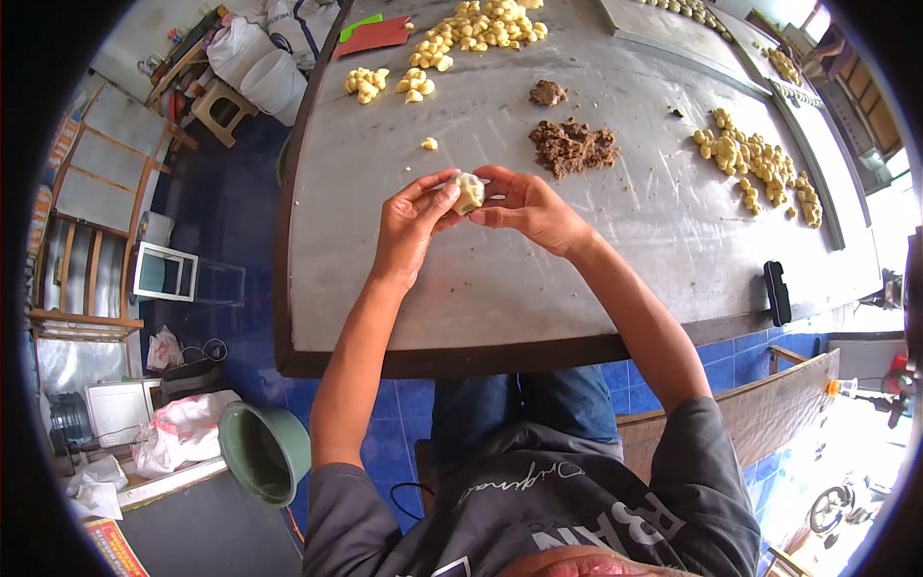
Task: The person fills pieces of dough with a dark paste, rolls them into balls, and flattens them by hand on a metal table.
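Observation:
Between my fingers, above the metal tabletop (413, 308), is a small pale yellow lump of dough (468, 192) with a lighter, uneven top. My left hand (409, 221) pinches it from the left with thumb and fingers. My right hand (534, 216) grips it from the right, thumb underneath at its lower edge. A loose dough piece (429, 143) lies just beyond them. Farther back are a crumbly brown mound (567, 146), a smaller brown lump (546, 93) and piles of small dough pieces (481, 29), with another group (755, 159) on the right.
Red and green flat pieces (370, 37) sit at the back left. A black object (777, 293) lies near the right front edge, beside raised metal trays (673, 24) farther back. Left on the blue floor are a green tub (264, 452), a stool (223, 111) and white buckets (271, 87).

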Available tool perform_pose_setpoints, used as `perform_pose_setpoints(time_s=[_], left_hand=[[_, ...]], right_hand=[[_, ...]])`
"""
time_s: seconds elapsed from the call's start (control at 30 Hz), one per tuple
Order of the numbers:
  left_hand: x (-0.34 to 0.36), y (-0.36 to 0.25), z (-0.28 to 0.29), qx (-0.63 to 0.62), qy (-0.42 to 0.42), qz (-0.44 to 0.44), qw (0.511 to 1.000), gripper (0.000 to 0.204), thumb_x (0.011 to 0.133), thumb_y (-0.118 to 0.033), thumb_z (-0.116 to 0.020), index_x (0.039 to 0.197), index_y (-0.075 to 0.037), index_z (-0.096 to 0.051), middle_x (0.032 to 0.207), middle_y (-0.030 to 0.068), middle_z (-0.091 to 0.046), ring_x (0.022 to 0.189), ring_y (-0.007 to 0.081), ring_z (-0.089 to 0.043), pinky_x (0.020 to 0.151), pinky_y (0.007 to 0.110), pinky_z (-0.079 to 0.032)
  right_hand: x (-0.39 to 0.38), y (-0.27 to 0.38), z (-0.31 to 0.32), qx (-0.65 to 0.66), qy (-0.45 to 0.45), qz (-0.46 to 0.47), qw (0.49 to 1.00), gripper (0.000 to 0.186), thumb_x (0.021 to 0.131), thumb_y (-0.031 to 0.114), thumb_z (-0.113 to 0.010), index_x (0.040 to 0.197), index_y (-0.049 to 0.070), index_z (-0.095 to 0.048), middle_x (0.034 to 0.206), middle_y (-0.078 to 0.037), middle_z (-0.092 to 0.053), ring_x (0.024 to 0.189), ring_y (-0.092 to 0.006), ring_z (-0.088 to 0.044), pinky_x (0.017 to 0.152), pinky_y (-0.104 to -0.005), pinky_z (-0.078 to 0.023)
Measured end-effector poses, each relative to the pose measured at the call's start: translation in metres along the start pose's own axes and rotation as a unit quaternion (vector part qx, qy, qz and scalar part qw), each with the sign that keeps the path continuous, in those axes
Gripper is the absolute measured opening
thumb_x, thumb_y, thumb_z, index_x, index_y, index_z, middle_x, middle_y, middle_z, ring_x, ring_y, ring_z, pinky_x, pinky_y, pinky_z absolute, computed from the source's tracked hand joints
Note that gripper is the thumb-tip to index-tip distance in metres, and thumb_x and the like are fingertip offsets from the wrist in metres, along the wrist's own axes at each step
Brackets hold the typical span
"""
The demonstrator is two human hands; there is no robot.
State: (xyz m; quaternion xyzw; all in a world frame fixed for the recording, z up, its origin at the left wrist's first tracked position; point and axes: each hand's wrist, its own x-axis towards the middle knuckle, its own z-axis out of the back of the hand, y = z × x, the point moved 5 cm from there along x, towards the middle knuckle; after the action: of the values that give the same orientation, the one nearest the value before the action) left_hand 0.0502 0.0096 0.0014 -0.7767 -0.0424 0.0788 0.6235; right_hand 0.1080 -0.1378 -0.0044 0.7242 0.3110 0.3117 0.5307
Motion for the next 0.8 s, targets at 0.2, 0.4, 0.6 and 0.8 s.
perform_pose_setpoints(time_s=[0.2, 0.4, 0.6, 0.8], left_hand=[[-0.001, 0.003, 0.001, 0.015, 0.027, 0.003, 1.000, 0.035, 0.091, -0.019, -0.068, 0.121, -0.001, -0.063, 0.102, 0.0059, -0.070, 0.092, 0.0111, -0.065, 0.084, 0.028, -0.054], [-0.002, 0.004, -0.001, 0.037, 0.081, -0.015, 0.996, 0.038, 0.091, -0.016, -0.067, 0.125, -0.001, -0.061, 0.103, 0.0046, -0.069, 0.093, 0.0093, -0.063, 0.086, 0.027, -0.052], [-0.004, -0.002, -0.014, 0.000, 0.089, -0.004, 0.996, 0.043, 0.087, -0.010, -0.070, 0.127, 0.001, -0.059, 0.104, 0.0047, -0.068, 0.093, 0.0087, -0.062, 0.087, 0.026, -0.051], [-0.005, -0.002, -0.009, 0.014, 0.093, -0.014, 0.995, 0.045, 0.083, -0.005, -0.073, 0.126, 0.002, -0.059, 0.104, 0.0047, -0.067, 0.096, 0.0094, -0.061, 0.090, 0.026, -0.048]], right_hand=[[0.001, -0.001, 0.005, -0.059, -0.018, -0.059, 0.996, 0.061, 0.087, 0.020, -0.074, 0.133, -0.005, -0.044, 0.106, -0.008, -0.064, 0.099, -0.0149, -0.063, 0.090, -0.0288, -0.048], [0.002, -0.011, 0.013, -0.075, -0.087, -0.017, 0.993, 0.076, 0.081, 0.034, -0.079, 0.134, -0.007, -0.044, 0.120, -0.018, -0.056, 0.107, -0.0213, -0.059, 0.089, -0.0325, -0.050], [0.003, -0.018, 0.020, -0.029, -0.056, -0.045, 0.997, 0.075, 0.084, 0.039, -0.075, 0.135, -0.006, -0.043, 0.125, -0.018, -0.053, 0.116, -0.0231, -0.053, 0.098, -0.0343, -0.044], [0.001, -0.011, 0.013, 0.100, -0.081, -0.045, 0.991, 0.063, 0.089, 0.032, -0.070, 0.132, -0.006, -0.045, 0.124, -0.017, -0.054, 0.117, -0.0218, -0.054, 0.096, -0.0332, -0.044]])
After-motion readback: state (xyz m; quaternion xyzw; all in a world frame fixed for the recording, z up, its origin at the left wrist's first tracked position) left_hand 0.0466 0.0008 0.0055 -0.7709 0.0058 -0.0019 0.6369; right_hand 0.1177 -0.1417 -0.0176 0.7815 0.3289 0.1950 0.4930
